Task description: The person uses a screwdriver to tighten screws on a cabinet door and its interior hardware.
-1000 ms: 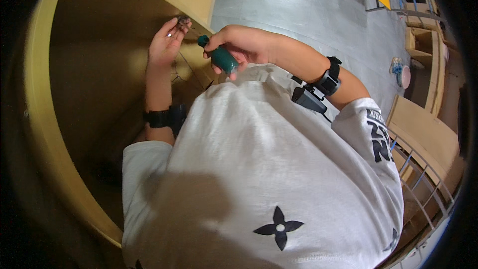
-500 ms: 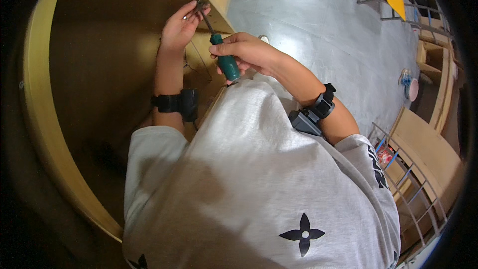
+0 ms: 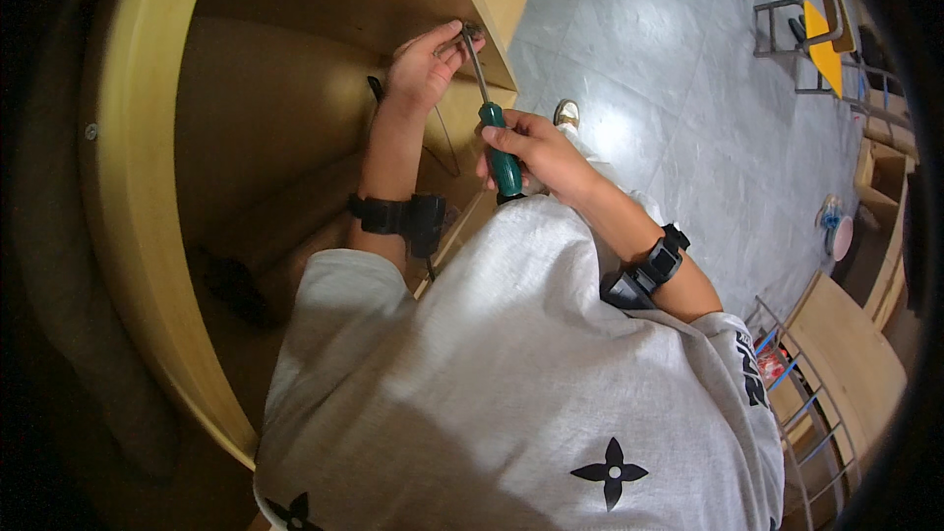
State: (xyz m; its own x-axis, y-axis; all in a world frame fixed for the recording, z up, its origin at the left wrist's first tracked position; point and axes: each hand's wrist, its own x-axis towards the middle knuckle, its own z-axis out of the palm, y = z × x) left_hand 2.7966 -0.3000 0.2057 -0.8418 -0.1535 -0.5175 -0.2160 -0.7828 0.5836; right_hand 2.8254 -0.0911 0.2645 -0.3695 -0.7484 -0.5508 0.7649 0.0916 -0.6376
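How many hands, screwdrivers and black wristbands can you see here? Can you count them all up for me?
Hands: 2, the left hand and the right hand
Green-handled screwdriver: 1
Black wristbands: 2, left wristband and right wristband
Total: 5

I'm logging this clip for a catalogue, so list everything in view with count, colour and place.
screwdriver: one, green handle, metal shaft, in the right hand, tip up at the cabinet panel
cabinet: one, light wood, open, left and top
floor: grey tiles, upper right
chair: one, yellow seat, metal frame, far upper right
wire rack: one, grey, lower right
shirt: one, white, centre bottom
wristbands: two, black, one on each wrist
left hand: pinching a small part at the screwdriver tip
right hand: gripping the handle
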